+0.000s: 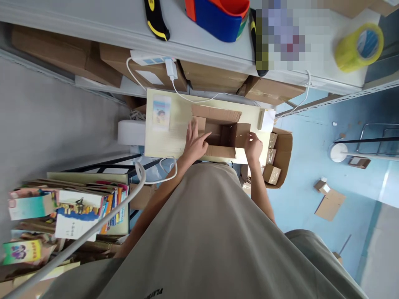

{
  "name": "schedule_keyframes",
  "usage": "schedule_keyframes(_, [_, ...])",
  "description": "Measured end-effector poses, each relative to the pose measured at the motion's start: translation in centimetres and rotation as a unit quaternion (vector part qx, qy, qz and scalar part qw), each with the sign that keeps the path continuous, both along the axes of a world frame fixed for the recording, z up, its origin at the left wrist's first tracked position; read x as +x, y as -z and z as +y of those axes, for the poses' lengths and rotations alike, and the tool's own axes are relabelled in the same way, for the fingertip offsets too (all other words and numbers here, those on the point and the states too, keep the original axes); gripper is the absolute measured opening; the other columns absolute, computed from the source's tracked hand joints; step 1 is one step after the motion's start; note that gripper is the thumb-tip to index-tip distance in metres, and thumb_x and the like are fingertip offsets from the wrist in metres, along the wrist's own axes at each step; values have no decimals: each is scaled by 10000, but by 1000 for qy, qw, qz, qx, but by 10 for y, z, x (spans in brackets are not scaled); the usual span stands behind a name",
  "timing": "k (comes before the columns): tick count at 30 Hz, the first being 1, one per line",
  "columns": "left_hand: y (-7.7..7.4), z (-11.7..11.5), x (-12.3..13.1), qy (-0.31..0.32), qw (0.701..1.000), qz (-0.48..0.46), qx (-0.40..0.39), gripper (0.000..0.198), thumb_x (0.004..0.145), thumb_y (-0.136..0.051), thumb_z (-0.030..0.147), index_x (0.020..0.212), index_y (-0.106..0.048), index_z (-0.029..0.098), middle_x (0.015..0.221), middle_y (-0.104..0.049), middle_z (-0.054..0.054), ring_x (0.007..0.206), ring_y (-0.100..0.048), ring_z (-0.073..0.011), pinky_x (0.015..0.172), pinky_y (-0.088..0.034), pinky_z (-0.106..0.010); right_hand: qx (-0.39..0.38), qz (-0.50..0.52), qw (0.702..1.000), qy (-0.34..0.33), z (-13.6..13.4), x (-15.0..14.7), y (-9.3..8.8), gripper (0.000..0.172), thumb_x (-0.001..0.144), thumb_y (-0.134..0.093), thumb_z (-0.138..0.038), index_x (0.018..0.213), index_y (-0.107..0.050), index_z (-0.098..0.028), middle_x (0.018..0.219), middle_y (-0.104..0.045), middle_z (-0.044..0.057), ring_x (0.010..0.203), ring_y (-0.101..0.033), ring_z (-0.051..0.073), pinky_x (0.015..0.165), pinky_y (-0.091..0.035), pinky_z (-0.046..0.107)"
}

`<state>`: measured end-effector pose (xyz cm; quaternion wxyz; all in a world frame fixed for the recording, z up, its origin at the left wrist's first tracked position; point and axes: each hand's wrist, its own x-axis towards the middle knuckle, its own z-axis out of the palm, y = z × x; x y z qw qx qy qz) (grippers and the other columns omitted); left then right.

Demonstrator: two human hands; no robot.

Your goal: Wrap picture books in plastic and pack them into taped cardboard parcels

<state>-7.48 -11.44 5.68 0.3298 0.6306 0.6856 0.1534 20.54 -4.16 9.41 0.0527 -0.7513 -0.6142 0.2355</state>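
Observation:
An open cardboard box (pixel 222 133) lies on a small pale wooden table (pixel 165 137) below me, flaps spread out. My left hand (pixel 195 141) rests on the box's left flap, fingers stretched and flat. My right hand (pixel 253 146) grips the box's right flap, fingers curled over its edge. A small picture book (pixel 161 113) lies on the table's left part.
A shelf (pixel 124 29) above holds a tape roll (pixel 358 45), a red-blue bin (pixel 218 16) and a power strip (pixel 149 58) with a white cable. Cardboard boxes (pixel 274 166) stand at the table's right. Stacked books (pixel 75 207) fill the lower left. Cardboard scraps (pixel 329 203) lie on the blue floor.

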Motion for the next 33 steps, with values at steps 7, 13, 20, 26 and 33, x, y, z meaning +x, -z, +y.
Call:
schedule_keyframes(7, [-18, -2, -15, -55, 997, 44, 25, 661, 984, -822, 331, 1613, -631, 259, 1982, -94, -98, 1838, 3, -453, 1470, -198, -719, -17, 21, 999, 38, 1, 3, 12, 467, 1149, -450, -388, 1298, -805, -124, 1270, -862, 228, 1118, -800, 347, 1006, -566, 421])
schedule_keyframes(13, [-2, -33, -65, -183, 983, 22, -11, 854, 923, -895, 485, 1656, -568, 193, 1953, -140, -218, 1815, 21, -542, 1436, -169, -791, -25, -2, 998, 52, -1, 0, 12, 481, 1154, -425, -385, 1306, -802, -127, 1274, -850, 237, 1121, -783, 334, 995, -555, 414])
schedule_keyframes(20, [13, -22, -85, -212, 977, -20, 33, 480, 1074, -687, 498, 1443, -707, 191, 1819, -475, -211, 1781, -294, -425, 1462, -221, -664, 21, -37, 998, 37, -5, -10, -7, 436, 1123, -476, -399, 1251, -812, -154, 1262, -843, 197, 1062, -771, 318, 947, -560, 414])
schedule_keyframes(26, [44, 27, -142, -354, 935, -12, -7, 457, 1048, -658, 278, 1458, -666, 76, 1576, -653, -289, 1558, -574, -422, 1399, -353, -579, 96, -41, 994, 35, -16, -39, -34, 430, 1110, -518, -434, 1303, -790, -163, 1288, -821, 172, 943, -775, 268, 860, -562, 395])
schedule_keyframes(33, [83, 67, -167, -356, 930, -59, -72, 653, 930, -876, 519, 1375, -658, 93, 1646, -542, -299, 1602, -446, -500, 1391, -299, -658, 135, -45, 989, 40, -44, -69, -61, 448, 1129, -480, -472, 1247, -805, -188, 1264, -830, 164, 963, -813, 280, 844, -586, 399])
